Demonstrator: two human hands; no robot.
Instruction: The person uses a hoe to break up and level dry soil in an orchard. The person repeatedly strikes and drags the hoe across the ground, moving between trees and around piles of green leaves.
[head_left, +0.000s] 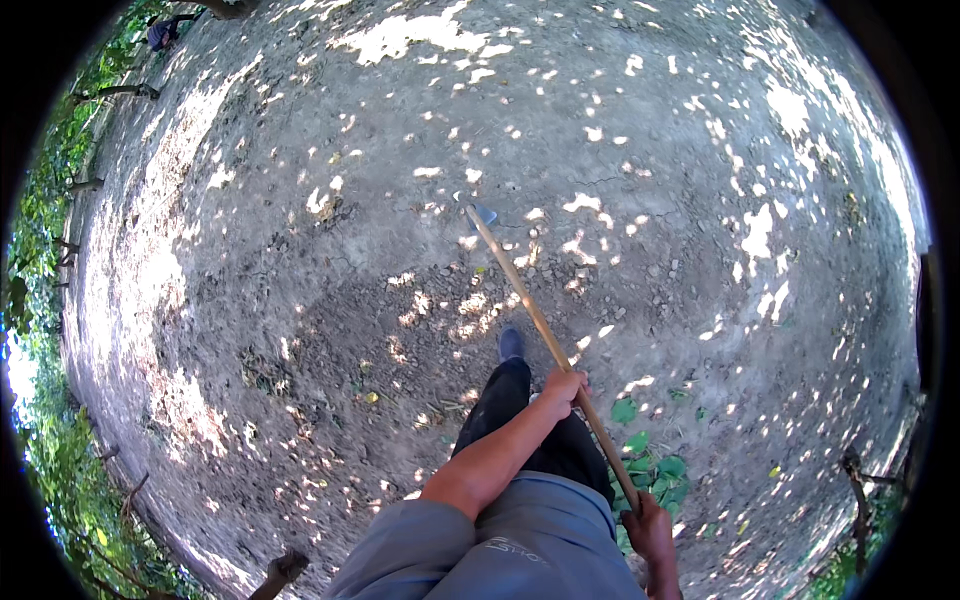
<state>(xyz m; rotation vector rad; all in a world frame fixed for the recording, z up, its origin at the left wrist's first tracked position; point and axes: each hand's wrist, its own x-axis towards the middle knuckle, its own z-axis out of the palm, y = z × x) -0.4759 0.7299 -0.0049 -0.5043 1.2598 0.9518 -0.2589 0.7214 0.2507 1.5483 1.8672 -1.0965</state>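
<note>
Grey shirt (540,560) cloth bulged nearest while the left hand (564,388) and right hand (650,527) clenched around a straight wooden handle (535,312), its bluish blade (487,214) framed by crumbly soil (400,200).

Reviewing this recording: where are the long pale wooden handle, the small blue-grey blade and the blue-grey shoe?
Long pale wooden handle (544,331): head view, on the shaft beyond the left hand (566,386).
Small blue-grey blade (487,214): head view, on its flat face.
Blue-grey shoe (511,345): head view, on its upper.
</note>
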